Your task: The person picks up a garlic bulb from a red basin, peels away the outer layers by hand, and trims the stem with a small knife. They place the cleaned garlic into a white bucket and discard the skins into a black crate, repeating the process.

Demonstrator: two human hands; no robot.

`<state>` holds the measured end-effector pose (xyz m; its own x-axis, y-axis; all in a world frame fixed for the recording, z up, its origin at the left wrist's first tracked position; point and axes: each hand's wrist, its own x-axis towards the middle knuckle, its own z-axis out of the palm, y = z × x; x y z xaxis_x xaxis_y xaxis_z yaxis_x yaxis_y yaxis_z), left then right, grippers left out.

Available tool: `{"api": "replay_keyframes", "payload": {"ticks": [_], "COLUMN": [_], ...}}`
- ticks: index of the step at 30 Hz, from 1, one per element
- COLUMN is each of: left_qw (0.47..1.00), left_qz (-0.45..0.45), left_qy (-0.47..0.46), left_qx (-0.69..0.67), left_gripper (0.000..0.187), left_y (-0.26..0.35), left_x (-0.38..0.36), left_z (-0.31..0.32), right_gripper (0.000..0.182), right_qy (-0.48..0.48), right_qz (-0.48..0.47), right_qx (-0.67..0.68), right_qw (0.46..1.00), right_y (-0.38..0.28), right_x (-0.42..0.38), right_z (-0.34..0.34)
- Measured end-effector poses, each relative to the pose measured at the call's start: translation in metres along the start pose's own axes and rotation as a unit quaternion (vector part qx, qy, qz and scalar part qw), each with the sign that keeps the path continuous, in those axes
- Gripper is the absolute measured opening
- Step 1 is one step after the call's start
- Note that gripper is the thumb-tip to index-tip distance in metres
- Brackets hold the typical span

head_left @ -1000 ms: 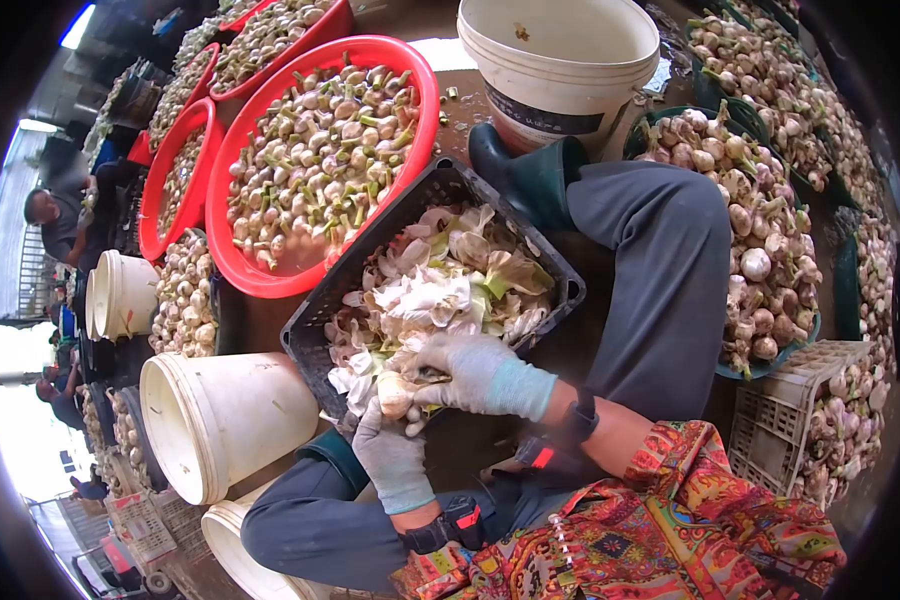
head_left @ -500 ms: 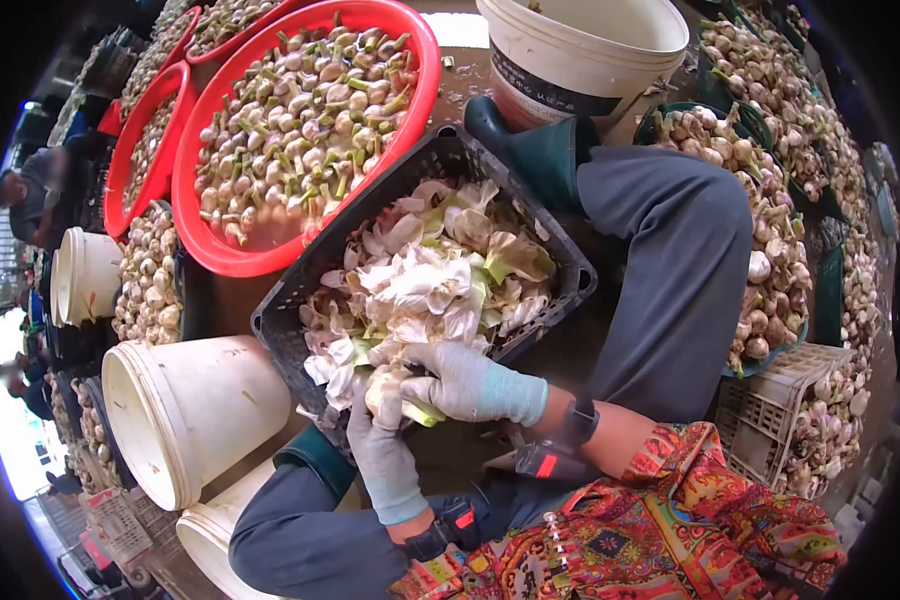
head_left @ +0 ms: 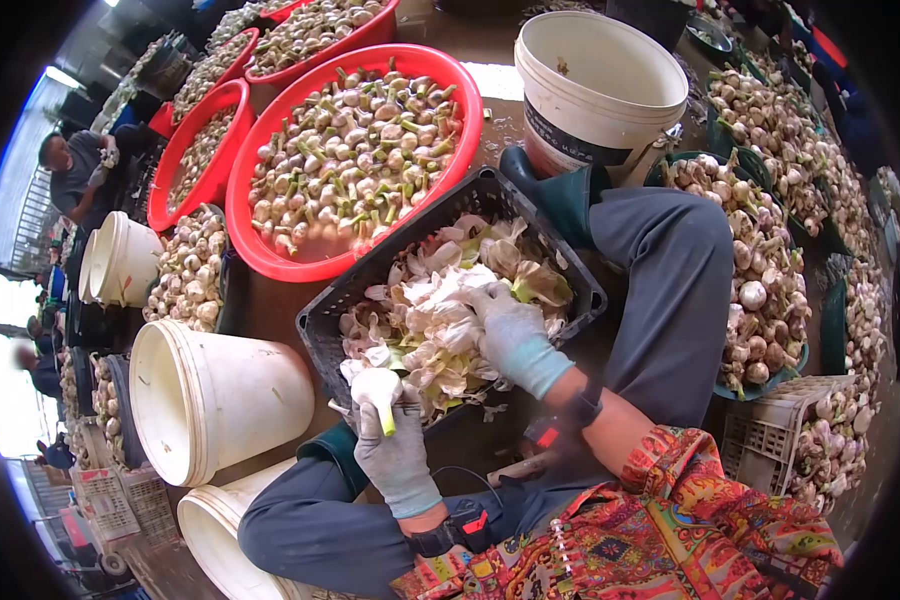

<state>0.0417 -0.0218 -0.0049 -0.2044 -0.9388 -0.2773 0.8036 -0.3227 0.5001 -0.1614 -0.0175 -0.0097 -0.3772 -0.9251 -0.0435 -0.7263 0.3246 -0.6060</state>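
A garlic bulb [head_left: 377, 386], white and smooth with a short green stem toward me, is gripped in my gloved left hand [head_left: 394, 455]. That hand is at the near left corner of a black plastic crate [head_left: 315, 325]. My gloved right hand [head_left: 518, 335] is over the crate, its fingers curled at a bunch of pale garlic skins [head_left: 450, 295]; its fingertips are partly hidden among them. More loose skins, some greenish, fill much of the crate.
A red basin [head_left: 240, 215] of garlic bulbs in water stands beyond the crate. White buckets stand at the left [head_left: 255, 390] and far side [head_left: 605, 70]. My legs flank the crate. Unpeeled garlic [head_left: 760, 310] is heaped at right. A person [head_left: 75, 175] sits far left.
My hands have moved apart. The right moved up and right over the skins; the left keeps the bulb, now bare and white. The whole view has shifted slightly.
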Motion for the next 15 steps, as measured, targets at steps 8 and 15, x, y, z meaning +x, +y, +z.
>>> {"api": "replay_keyframes", "payload": {"ticks": [8,15], "left_qw": [0.980,0.967], "left_qz": [0.039,-0.002], "left_qy": [0.011,0.051], "left_qx": [0.195,0.251], "left_gripper": [0.041,0.038], "left_y": [-0.025,-0.040], "left_x": [0.009,0.015], "left_z": [0.003,0.016], "right_gripper": [0.021,0.016], "right_qy": [-0.161,-0.060], "right_qz": [-0.013,0.035], "right_qx": [0.367,0.320], "right_qw": [0.916,0.945], "right_y": [-0.024,-0.015], "right_x": [-0.020,-0.009], "right_z": [0.020,0.019]}}
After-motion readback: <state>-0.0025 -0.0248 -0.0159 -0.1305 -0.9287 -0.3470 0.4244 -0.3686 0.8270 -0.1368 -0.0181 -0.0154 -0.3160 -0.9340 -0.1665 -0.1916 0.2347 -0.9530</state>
